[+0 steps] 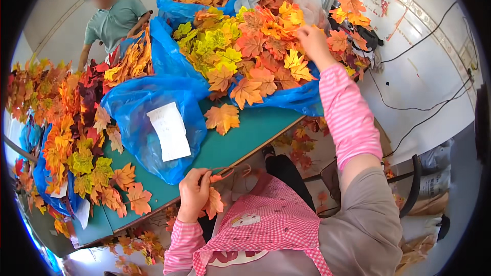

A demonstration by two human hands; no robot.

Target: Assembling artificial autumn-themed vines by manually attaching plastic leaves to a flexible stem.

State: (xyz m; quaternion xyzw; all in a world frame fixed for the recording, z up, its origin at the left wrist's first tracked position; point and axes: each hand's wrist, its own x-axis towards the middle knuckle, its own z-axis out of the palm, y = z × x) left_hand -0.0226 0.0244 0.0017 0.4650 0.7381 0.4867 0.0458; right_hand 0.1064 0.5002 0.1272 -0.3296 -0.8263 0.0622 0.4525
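The left hand (194,190) pinches a thin brownish stem (232,170) just off the table's near edge; the stem's tip bends into a hook, and a lobed orange leaf (214,203) hangs beside the fingers. The right hand (313,43) is at the right side of a loose leaf pile (261,46), fingers curled; whether they grasp a leaf I cannot tell. The pile's maple-shaped leaves, veined and yellow-green to orange, spill over crinkled blue plastic toward the table's right end. A single leaf (223,118) lies flat nearer the near edge, beside a glossy blue bag (153,117) bearing a white paper slip (170,132). The table (250,135) is smooth and green. Past its far left side is another person (115,20); black cables (417,107) trail at the room's right.
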